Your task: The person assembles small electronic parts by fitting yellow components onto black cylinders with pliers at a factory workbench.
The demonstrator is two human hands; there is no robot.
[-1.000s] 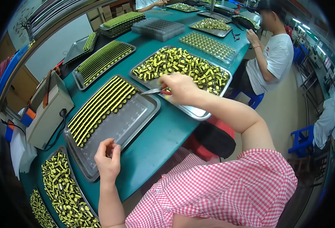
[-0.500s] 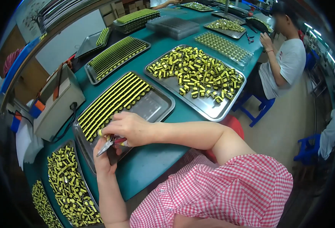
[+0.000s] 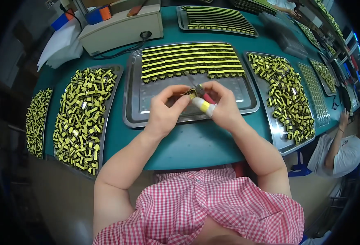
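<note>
The left hand and right hand come together above the near part of the middle tray. The left fingers pinch a small yellow-and-black part between thumb and forefinger, just beside the right fingertips. The right fingers are closed around the red-handled pliers, whose slim jaws point away from the body; blur hides whether they touch the part. A white wrap with a yellow band covers the right thumb. Just beyond the fingers, on the far side of the same tray, rows of parts lie side by side, the bare metal showing between them and the hands. Left of the fingers, a heap of loose parts fills a long tray, with another heap farther left. To their right, a third heap covers most of a tray, its near end bare; past it lies a clear plastic tray. Farther beyond the fingers stands one more tray of rows, and beyond them to the left a beige box. The green worktop shows between the fingers and the checked shirt.
</note>
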